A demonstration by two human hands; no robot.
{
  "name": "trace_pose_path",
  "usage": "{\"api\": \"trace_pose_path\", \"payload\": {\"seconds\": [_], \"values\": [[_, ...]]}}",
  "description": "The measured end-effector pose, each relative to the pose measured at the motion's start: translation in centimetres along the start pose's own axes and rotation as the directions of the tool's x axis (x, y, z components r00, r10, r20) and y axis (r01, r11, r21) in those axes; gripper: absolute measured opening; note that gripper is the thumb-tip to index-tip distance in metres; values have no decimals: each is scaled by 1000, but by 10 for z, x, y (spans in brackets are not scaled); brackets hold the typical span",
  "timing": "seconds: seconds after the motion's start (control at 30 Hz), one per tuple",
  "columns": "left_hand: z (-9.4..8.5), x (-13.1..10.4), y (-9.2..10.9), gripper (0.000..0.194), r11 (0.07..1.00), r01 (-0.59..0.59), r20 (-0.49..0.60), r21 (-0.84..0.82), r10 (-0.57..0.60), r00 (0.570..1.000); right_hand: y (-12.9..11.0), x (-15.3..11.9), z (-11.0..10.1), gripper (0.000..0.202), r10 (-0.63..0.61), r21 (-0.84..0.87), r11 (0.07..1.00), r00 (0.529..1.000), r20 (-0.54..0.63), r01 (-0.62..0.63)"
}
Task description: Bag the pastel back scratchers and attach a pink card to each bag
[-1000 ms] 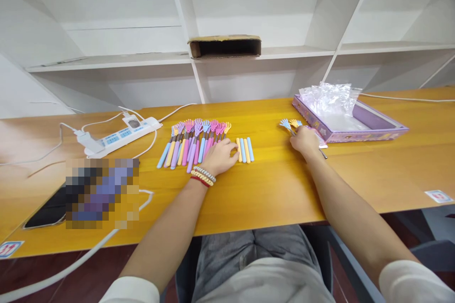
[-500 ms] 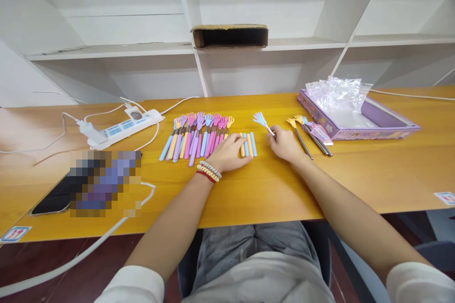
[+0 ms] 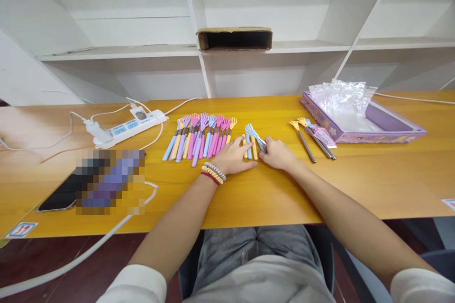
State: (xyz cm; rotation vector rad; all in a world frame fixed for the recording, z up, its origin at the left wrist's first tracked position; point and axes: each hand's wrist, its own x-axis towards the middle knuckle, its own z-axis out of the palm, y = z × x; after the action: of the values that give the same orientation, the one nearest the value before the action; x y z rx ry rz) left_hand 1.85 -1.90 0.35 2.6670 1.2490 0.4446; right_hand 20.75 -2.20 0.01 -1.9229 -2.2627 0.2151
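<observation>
The right hand (image 3: pixel 279 154) and the blue claw-headed piece (image 3: pixel 250 130) have moved left, to the loose handles (image 3: pixel 255 150). On the bench (image 3: pixel 284 199), the long row of claw-headed pieces (image 3: pixel 196 151) looks finished, coloured handles on. The left hand (image 3: pixel 232 156) curls loosely by the loose handles, its hold unclear; the right is closed around the blue piece's stem. A few bare-stemmed pieces (image 3: pixel 305 144) seem undone.
</observation>
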Motion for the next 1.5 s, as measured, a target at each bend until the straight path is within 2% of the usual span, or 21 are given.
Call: {"api": "trace_pose_path", "payload": {"seconds": [0.23, 0.37, 0.47, 0.53, 0.6, 0.7, 0.77, 0.87, 0.93, 1.0, 1.07, 1.13, 1.2, 1.3, 1.37, 1.5], "values": [[1, 0, 0, 72, 1000, -5, -16, 8, 5, 1000, 4, 0, -3, 13, -8, 104, 995, 998, -58, 14], [-3, 2, 3, 55, 999, 21, -131, -34, -25, 991, 8, -2, -8, 14, -17, 297, 952, 980, -200, 77], [-6, 4, 6, 42, 993, 33, -217, -116, -58, 975, 10, -6, -12, 24, -95, 542, 807, 958, -269, 233], [-8, 5, 8, 40, 978, 27, -242, -207, -78, 967, 10, -10, -13, 29, -181, 709, 638, 953, -242, 301], [-9, 6, 10, 37, 949, 10, -250, -315, -93, 964, 7, -13, -13, 32, -271, 816, 495, 946, -181, 298], [-7, 8, 13, 31, 851, -21, -254, -524, -132, 958, 3, -15, -12, 31, -347, 867, 421, 930, -118, 267], [-6, 10, 15, 25, 730, -30, -241, -682, -186, 952, 0, -15, -12, 30, -338, 875, 415, 935, -108, 251], [-5, 12, 14, 20, 536, -64, -243, -841, -270, 932, 0, -13, -15, 32, -241, 905, 393, 968, -72, 165], [-6, 13, 11, 20, 489, -95, -271, -867, -304, 913, 2, -10, -18, 39, -157, 938, 342, 988, -4, 58], [-7, 12, 7, 21, 540, -109, -319, -834, -312, 895, 6, -7, -21, 48, -99, 979, 205, 994, 35, -14], [-9, 10, 4, 23, 681, -112, -392, -724, -272, 879, 10, -4, -24, 52, -91, 999, 27, 996, 21, -19], [-10, 8, 2, 21, 827, -114, -445, -550, -175, 878, 13, -2, -26, 53, -95, 997, -81, 995, -17, 9], [-10, 7, 2, 18, 915, -132, -453, -382, -61, 889, 15, -1, -27, 55, -55, 994, -100, 998, -38, 32], [-8, 5, 4, 15, 954, -173, -423, -244, 55, 904, 17, 1, -25, 57, 46, 994, -107, 999, -22, 27], [-6, 4, 4, 15, 963, -167, -384, -211, 75, 920, 18, 3, -24, 55, 89, 991, -130, 996, 1, 11], [-3, 3, 4, 22, 979, -85, -316, -187, 23, 949, 21, 4, -25, 47, 130, 985, -172, 991, 19, 3]]}}
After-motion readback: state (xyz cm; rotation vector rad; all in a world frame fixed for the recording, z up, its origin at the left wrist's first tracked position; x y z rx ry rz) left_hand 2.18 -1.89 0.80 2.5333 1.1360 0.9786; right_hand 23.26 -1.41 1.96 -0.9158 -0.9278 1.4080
